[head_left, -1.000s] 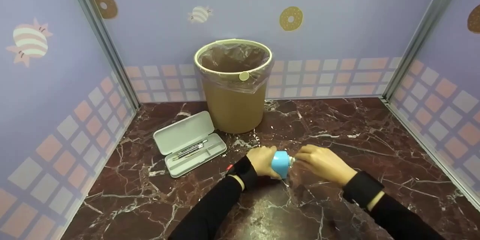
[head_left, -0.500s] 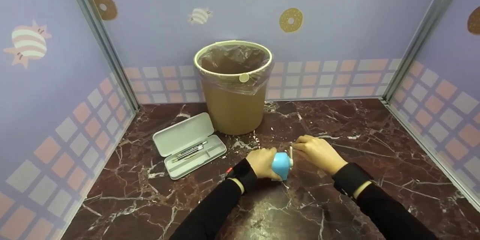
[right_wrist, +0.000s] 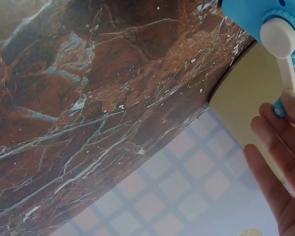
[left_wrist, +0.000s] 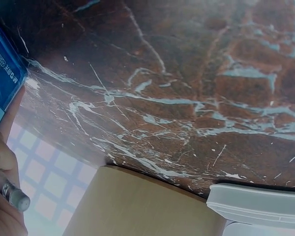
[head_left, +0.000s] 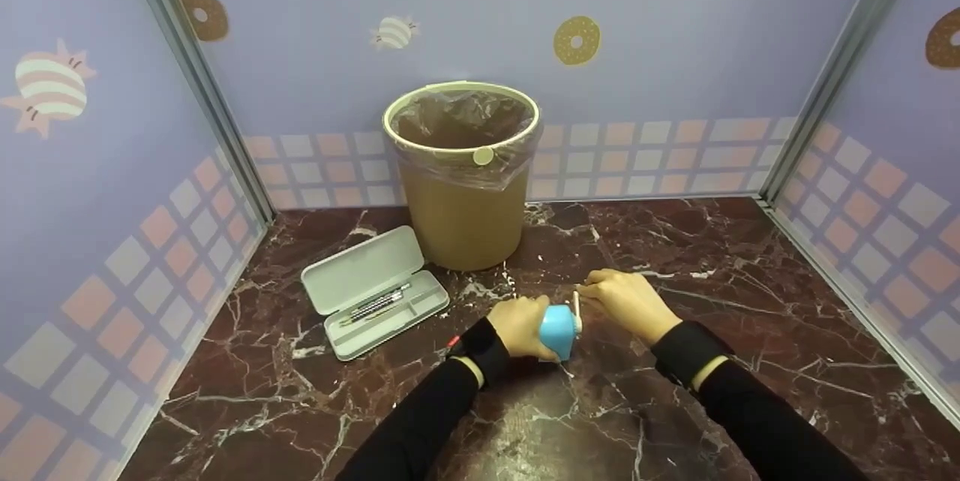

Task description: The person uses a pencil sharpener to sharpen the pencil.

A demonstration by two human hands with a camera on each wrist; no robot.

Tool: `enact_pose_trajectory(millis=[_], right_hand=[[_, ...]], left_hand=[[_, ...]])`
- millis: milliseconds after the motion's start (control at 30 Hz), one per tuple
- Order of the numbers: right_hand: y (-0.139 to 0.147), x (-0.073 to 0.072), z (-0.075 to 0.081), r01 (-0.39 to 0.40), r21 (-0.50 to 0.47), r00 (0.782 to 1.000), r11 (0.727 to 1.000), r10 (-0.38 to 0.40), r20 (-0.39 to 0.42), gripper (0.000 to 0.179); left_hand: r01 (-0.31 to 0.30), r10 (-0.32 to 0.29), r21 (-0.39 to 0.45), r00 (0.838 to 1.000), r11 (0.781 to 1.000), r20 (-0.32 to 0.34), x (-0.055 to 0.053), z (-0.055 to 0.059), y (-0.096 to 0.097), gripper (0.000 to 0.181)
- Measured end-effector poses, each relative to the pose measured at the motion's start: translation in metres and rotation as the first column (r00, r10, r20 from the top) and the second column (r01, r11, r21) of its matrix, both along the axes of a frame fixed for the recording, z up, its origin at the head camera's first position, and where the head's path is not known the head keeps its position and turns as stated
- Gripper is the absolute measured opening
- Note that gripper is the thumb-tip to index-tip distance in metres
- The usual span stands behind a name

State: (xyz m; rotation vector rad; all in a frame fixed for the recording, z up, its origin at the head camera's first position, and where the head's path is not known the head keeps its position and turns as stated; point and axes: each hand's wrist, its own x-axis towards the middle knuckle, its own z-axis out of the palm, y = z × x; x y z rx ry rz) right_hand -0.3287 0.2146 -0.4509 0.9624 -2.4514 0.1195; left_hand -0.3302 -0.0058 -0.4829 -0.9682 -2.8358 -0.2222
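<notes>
In the head view my left hand (head_left: 519,327) grips a blue crank pencil sharpener (head_left: 556,332) low over the table. The left wrist view shows the sharpener's lettered side (left_wrist: 5,71) and the silver end of a pencil-like stick (left_wrist: 12,192) poking out between the fingers; its other end is hidden. On the sharpener's right face sits a white crank (right_wrist: 287,73), its arm pointing away from me. My right hand (head_left: 626,301) pinches the crank's small blue knob (right_wrist: 279,109) between thumb and finger, while its other fingers extend loosely in the right wrist view.
A tan bin (head_left: 465,218) with a clear liner stands behind the hands. Left of them lies an open grey pencil case (head_left: 390,323) holding several pencils (head_left: 375,305). White crumbs dot the dark marbled table (head_left: 735,301). Patterned panels enclose the back and sides.
A second ago the right hand was nearer to me, beside the sharpener's end; it has moved away from me, with the crank arm now pointing away. The left hand has stayed on the sharpener.
</notes>
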Motion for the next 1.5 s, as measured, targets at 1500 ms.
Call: enact_pose_trajectory(millis=[1500], right_hand=[[0.001,0.022,-0.052,-0.091,0.030,0.974,0.995,0.082,0.212,0.005]], left_hand=[[-0.015,0.012,0.040,0.997,0.999,0.073,0.001,0.000,-0.002,0.069]])
